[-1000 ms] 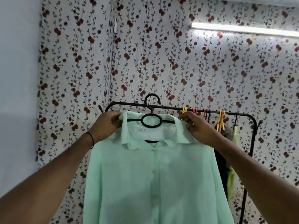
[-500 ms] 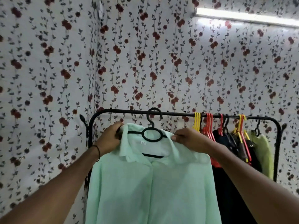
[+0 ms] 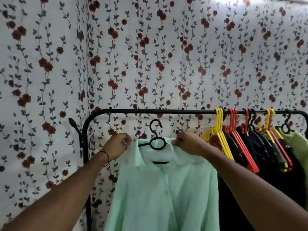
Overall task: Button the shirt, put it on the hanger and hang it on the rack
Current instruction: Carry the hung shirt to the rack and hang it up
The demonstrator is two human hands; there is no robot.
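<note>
A mint-green shirt (image 3: 160,194) hangs buttoned on a black hanger (image 3: 157,142). My left hand (image 3: 117,145) grips the shirt's left shoulder at the collar. My right hand (image 3: 191,144) pinches the right side of the collar. The hanger's hook sits just below the black rack bar (image 3: 150,111) and does not touch it. The shirt is held in front of the bare left stretch of the bar.
On the right half of the bar hang several yellow hangers (image 3: 220,130) and red hangers (image 3: 236,134), dark clothes (image 3: 260,147) and a light green garment (image 3: 298,144). The rack's left post (image 3: 85,144) has a side hook. Floral wallpaper covers both walls.
I have come closer to the rack and it looms larger. The hanger's hook, which overlapped the bar earlier, now sits below it. Both hands keep their hold on the collar.
</note>
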